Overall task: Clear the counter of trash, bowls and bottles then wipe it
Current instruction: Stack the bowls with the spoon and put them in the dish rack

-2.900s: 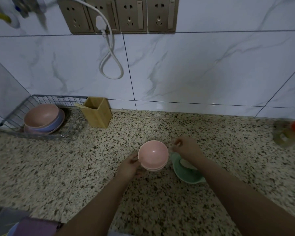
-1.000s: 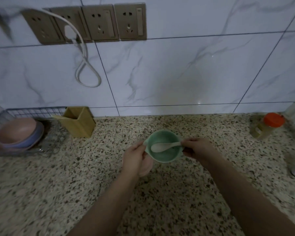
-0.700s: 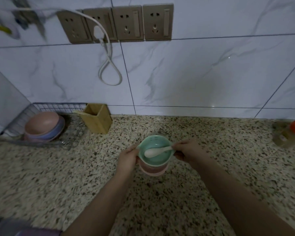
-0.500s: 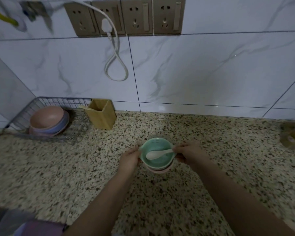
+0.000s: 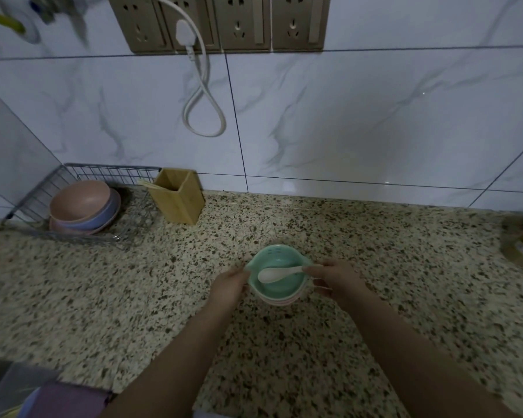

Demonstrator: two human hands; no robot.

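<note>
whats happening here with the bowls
A person is clearing a speckled counter. Both hands hold a small stack: a green bowl nested on pink bowls, with a white spoon inside. The left hand grips one side, the right hand the other. More bowls sit in the wire rack.

A single head-worn wide-angle camera looks forward and steeply down from close above the speckled desk [image 5: 360,267], facing the marble-tiled wall [image 5: 344,116]. Both forearms enter from the bottom edge; wall sockets [image 5: 239,22] reach the top edge.
</note>
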